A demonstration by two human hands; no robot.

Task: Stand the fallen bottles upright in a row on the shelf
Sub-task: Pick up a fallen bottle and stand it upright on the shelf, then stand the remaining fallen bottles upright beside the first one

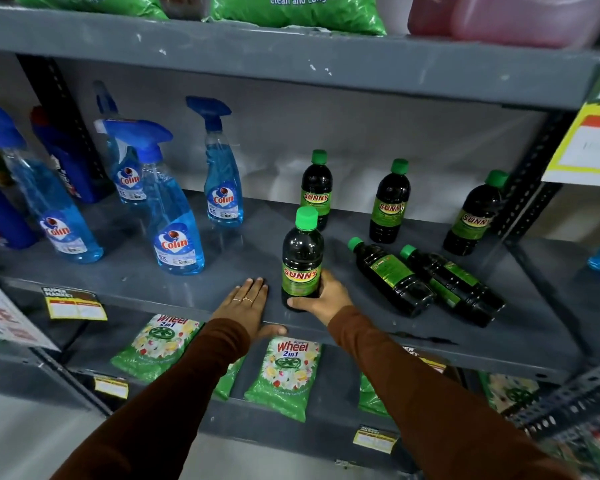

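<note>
Right hand (pixel 321 296) wraps the lower body of an upright dark plastic bottle with green cap (pixel 302 259); left hand (pixel 245 304) lies flat and empty on the grey metal shelf (pixel 194 285). Two fallen dark bottles (pixel 426 280) at right look full, rigid and smooth: probably best gripped mid-body.

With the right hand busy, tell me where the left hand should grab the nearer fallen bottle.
Grip the nearer fallen bottle around its labelled middle, coming down from above. It lies flat, cap toward the back left, with the second fallen bottle close on its right, so the top is the clear side.

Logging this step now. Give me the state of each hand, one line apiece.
Left hand: open, flat on the shelf, holding nothing.
Right hand: closed around the base of the upright Sunny bottle.
</note>
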